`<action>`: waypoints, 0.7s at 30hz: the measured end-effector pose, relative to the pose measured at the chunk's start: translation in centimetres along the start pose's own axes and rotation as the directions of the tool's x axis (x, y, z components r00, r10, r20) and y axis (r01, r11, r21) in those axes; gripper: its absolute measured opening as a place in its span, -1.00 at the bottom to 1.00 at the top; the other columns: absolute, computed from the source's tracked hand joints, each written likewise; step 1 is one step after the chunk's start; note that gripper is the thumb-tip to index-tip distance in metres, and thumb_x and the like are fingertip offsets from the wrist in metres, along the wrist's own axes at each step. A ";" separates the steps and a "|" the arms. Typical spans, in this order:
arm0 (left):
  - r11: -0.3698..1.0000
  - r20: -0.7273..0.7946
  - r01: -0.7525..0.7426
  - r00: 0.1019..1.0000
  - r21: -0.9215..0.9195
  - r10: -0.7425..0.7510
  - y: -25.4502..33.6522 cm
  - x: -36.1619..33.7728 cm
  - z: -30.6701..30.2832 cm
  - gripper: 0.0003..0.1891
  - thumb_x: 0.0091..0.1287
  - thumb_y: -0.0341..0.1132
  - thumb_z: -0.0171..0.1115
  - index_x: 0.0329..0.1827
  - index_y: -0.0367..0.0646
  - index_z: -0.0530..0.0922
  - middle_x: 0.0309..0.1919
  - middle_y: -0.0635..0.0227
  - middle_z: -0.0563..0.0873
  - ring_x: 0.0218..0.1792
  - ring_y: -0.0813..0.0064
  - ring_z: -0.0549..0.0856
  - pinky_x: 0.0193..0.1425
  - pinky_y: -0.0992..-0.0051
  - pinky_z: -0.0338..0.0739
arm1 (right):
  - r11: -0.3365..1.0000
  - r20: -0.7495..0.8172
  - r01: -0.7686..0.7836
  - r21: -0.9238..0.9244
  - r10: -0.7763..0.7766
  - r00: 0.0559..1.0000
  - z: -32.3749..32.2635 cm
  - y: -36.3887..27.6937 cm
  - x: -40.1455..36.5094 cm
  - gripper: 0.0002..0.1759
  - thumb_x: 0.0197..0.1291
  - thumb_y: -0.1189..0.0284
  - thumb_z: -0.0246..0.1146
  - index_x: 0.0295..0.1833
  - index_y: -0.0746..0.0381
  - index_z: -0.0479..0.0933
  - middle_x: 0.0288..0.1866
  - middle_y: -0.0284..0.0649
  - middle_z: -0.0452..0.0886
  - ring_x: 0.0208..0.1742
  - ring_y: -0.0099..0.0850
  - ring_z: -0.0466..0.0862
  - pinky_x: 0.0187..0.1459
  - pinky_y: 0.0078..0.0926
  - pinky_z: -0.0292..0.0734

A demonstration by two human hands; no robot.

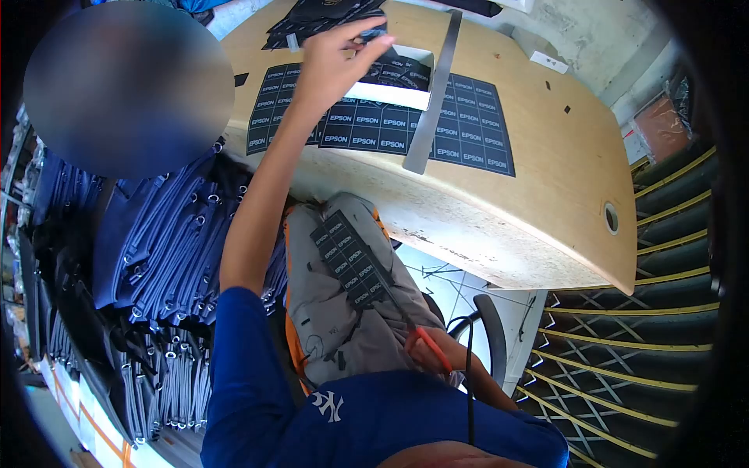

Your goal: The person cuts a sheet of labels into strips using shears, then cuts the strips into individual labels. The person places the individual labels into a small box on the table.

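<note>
My left hand (335,62) reaches far out over the wooden table (546,179) and pinches a small black label piece (373,35) above a white tray (398,93). A black sheet of EPSON labels (468,132) lies flat on the table under a long metal ruler (433,93). My right hand (433,351) rests low by my lap, closed on orange-handled scissors (433,347). A strip of EPSON labels (351,257) lies across my grey-trousered lap.
Stacks of dark blue and black fabric with metal eyelets (164,257) pile up at my left. A blurred person is at upper left. More black label sheets (312,19) sit at the table's far edge. Green and yellow rolls (624,351) lie at the right.
</note>
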State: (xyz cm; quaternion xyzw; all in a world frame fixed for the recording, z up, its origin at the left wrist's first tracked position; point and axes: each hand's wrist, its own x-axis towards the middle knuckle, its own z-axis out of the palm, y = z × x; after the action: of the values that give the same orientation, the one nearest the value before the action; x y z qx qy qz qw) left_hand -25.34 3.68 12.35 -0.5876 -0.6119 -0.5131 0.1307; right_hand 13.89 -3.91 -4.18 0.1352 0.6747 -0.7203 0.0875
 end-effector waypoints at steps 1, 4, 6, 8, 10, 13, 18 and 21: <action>0.969 -0.018 0.123 0.991 -0.214 -0.130 1.3 -1.4 -1.4 -0.64 0.24 -0.29 0.33 0.06 -0.24 0.60 -0.25 0.22 0.71 -0.31 0.57 0.68 -0.21 0.61 0.58 | 1.000 0.011 0.001 0.010 -0.001 1.000 0.2 -0.1 0.5 -0.44 0.38 0.02 -0.16 -0.26 0.32 0.47 -0.58 -0.38 0.45 -0.55 -0.60 0.44 -0.48 -0.64 0.36; 0.921 -0.037 0.177 0.979 -0.347 -0.202 5.1 -6.8 -4.7 -0.77 0.27 -0.45 0.24 -0.02 -0.24 0.64 -0.31 0.28 0.73 -0.35 0.67 0.66 -0.34 0.69 0.52 | 0.981 -0.121 0.166 0.098 -0.153 0.981 0.4 -0.7 2.9 -0.27 0.31 -0.19 -0.24 -0.20 0.32 0.44 -0.54 -0.29 0.46 -0.72 -0.72 0.34 -0.57 -0.78 0.28; 0.857 0.078 0.314 0.948 -0.409 -0.310 8.2 -11.7 -6.5 -0.77 0.25 -0.52 0.24 -0.03 -0.30 0.63 -0.27 0.22 0.72 -0.38 0.62 0.67 -0.34 0.69 0.54 | 0.881 -0.220 0.278 0.383 -0.205 0.954 1.4 -2.0 5.0 -0.33 0.33 -0.15 -0.17 -0.12 0.33 0.36 -0.33 -0.18 0.53 -0.72 -0.67 0.32 -0.67 -0.76 0.20; 0.810 0.155 0.412 0.911 -0.417 -0.383 10.3 -16.7 -7.3 -0.74 0.20 -0.58 0.25 -0.03 -0.33 0.62 -0.17 0.14 0.69 -0.37 0.57 0.69 -0.33 0.69 0.57 | 0.787 -0.307 0.510 0.346 -0.419 0.855 1.9 -2.8 7.9 -0.36 0.36 -0.10 -0.19 0.01 0.34 0.32 -0.14 0.03 0.55 -0.77 -0.73 0.25 -0.72 -0.80 0.16; 0.719 0.202 0.545 0.835 -0.431 -0.511 12.7 -21.3 -7.1 -0.68 0.16 -0.64 0.27 0.01 -0.33 0.60 -0.02 0.05 0.64 -0.31 0.51 0.71 -0.31 0.67 0.59 | 0.753 -0.350 0.510 0.416 -0.385 0.854 2.6 -5.6 9.2 -0.44 0.39 -0.02 -0.14 0.02 0.31 0.34 -0.09 0.05 0.56 -0.77 -0.73 0.25 -0.71 -0.81 0.15; 0.515 0.315 0.716 0.682 -0.472 -0.660 15.4 -27.9 -6.5 -0.61 0.14 -0.65 0.28 0.08 -0.32 0.56 0.13 -0.04 0.55 -0.20 0.43 0.73 -0.29 0.63 0.63 | 0.632 -0.378 0.519 0.576 -0.357 0.854 3.2 -6.7 11.4 -0.59 0.36 0.14 0.04 0.01 0.31 0.34 -0.11 -0.05 0.59 -0.75 -0.72 0.34 -0.71 -0.76 0.21; 0.281 0.336 0.844 0.456 -0.457 -0.824 19.3 -31.9 -6.1 -0.60 0.13 -0.63 0.31 0.08 -0.31 0.56 0.14 -0.03 0.54 -0.17 0.40 0.71 -0.19 0.60 0.62 | 0.791 -0.506 0.368 0.489 -0.087 0.858 4.2 -8.5 10.5 -0.77 0.18 0.41 0.28 -0.19 0.30 0.40 -0.49 -0.36 0.44 -0.76 -0.71 0.35 -0.74 -0.74 0.22; 0.362 0.365 0.842 0.508 -0.399 -0.780 19.4 -33.0 -6.8 -0.60 0.11 -0.58 0.35 0.07 -0.32 0.56 0.17 -0.02 0.52 -0.07 0.36 0.67 -0.03 0.52 0.58 | 0.887 -0.463 0.282 0.366 -0.089 0.882 4.3 -8.3 10.4 -0.79 0.16 0.44 0.31 -0.24 0.30 0.41 -0.51 -0.36 0.45 -0.76 -0.71 0.35 -0.76 -0.73 0.19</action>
State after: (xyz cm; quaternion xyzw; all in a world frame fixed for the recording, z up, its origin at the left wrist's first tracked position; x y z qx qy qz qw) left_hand -2.75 -25.11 -0.65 -0.2473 -0.6588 -0.6228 -0.3420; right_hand 1.12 -6.97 0.67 0.2407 0.5146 -0.8058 -0.1673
